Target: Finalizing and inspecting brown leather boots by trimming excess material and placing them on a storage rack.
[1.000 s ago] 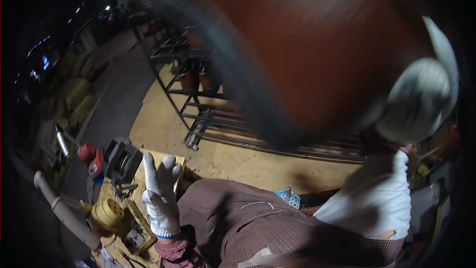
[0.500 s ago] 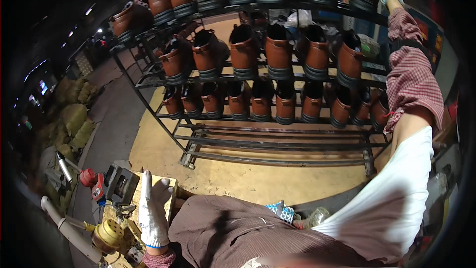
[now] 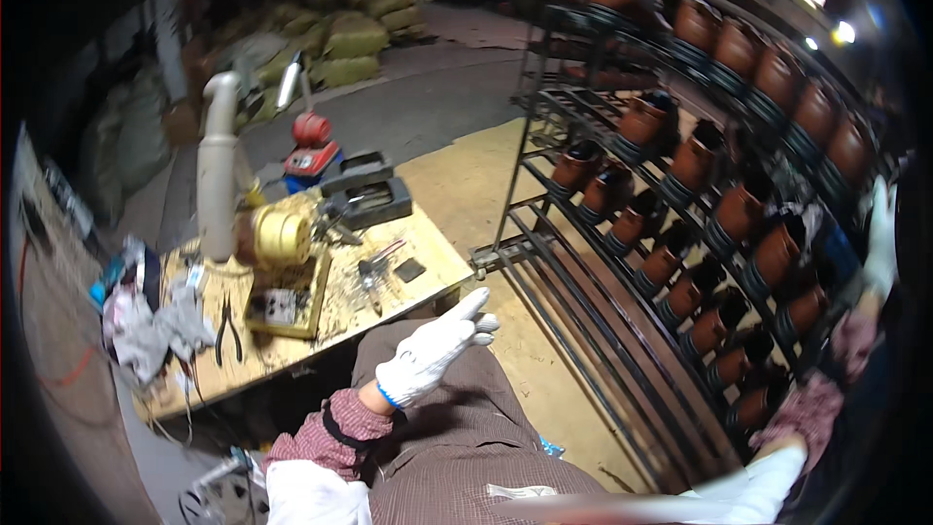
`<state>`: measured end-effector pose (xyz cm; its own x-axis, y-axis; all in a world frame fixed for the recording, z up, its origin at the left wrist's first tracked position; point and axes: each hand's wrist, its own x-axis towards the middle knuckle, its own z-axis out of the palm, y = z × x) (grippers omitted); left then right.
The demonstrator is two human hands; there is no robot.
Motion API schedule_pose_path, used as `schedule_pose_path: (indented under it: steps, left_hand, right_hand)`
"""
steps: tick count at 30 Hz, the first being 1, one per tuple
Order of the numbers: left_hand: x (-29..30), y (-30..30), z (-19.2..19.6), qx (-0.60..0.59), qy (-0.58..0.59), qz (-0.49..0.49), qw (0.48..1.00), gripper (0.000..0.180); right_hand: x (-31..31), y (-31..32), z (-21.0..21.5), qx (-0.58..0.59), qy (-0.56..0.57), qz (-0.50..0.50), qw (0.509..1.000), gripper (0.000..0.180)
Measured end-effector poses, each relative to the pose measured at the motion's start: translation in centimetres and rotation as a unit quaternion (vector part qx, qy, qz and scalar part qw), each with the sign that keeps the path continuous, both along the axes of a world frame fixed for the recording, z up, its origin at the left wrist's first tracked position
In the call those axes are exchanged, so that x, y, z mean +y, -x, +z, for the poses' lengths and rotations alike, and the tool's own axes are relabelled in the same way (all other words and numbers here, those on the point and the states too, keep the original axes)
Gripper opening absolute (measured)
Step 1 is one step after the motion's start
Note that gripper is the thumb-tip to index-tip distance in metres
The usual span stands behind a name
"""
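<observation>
My left hand (image 3: 437, 345), in a white knitted glove with a blue cuff edge, is raised over my lap. It is empty, with the fingers stretched out. At the far right, my gloved right hand (image 3: 881, 238) is beside the end of the rack's upper shelf, dim and close to the picture's rim. Its fingers point up and look stretched out; I make out nothing in them. Nearby, brown ankle boots (image 3: 846, 149) with dark ribbed soles stand in a row. More brown boots (image 3: 739, 212) fill the lower shelves of the black metal rack (image 3: 573, 306).
On my left is a wooden workbench (image 3: 428, 253) with pliers (image 3: 228, 331), a small wooden tray (image 3: 282, 321), black blocks (image 3: 374, 199), rags (image 3: 146, 331) and a yellow machine head (image 3: 277, 233). A pale pipe (image 3: 217, 175) rises behind. Stacked sacks (image 3: 350, 44) lie farther back.
The view has swung left, bringing the workbench in and shifting the rack to the right. My right hand was on a top-shelf boot and now sits at the right edge. My left hand stays open.
</observation>
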<state>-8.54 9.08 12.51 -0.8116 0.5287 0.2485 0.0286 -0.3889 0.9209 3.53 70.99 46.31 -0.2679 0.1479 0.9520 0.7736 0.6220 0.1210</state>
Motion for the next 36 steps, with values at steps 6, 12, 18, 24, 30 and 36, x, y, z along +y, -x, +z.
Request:
schedule_pose_path:
  steps: [6, 12, 18, 24, 30, 36]
  left_hand:
    - [1.1, -0.9, -4.3, -0.013, -0.058, 0.056, 0.997, 0.09]
    - [-3.1, -2.3, -4.2, -0.282, -0.421, 0.09, 0.858, 0.092]
    - [-14.2, -7.9, -14.9, -0.148, -0.078, 0.355, 0.92, 0.088]
    - [-21.2, -5.2, -18.0, -0.36, -0.201, 0.422, 0.808, 0.074]
    - [-28.1, 4.6, -14.0, -0.316, -0.244, 0.425, 0.812, 0.08]
    - [-28.3, 4.3, -12.5, -0.278, -0.296, 0.429, 0.807, 0.087]
  right_hand:
    - [-30.3, 4.4, -17.8, -0.081, -0.184, 0.372, 0.906, 0.025]
    - [-43.5, 10.7, -22.6, -0.461, -0.018, 0.764, 0.452, 0.051]
    - [-50.0, 13.2, -30.7, -0.496, 0.096, 0.84, 0.199, 0.052]
    - [-49.6, 14.9, -33.6, -0.457, 0.216, 0.774, 0.382, 0.045]
    - [-46.1, 12.9, -37.3, -0.49, 0.29, 0.697, 0.436, 0.038]
    - [-46.4, 13.3, -38.2, -0.494, 0.319, 0.681, 0.437, 0.035]
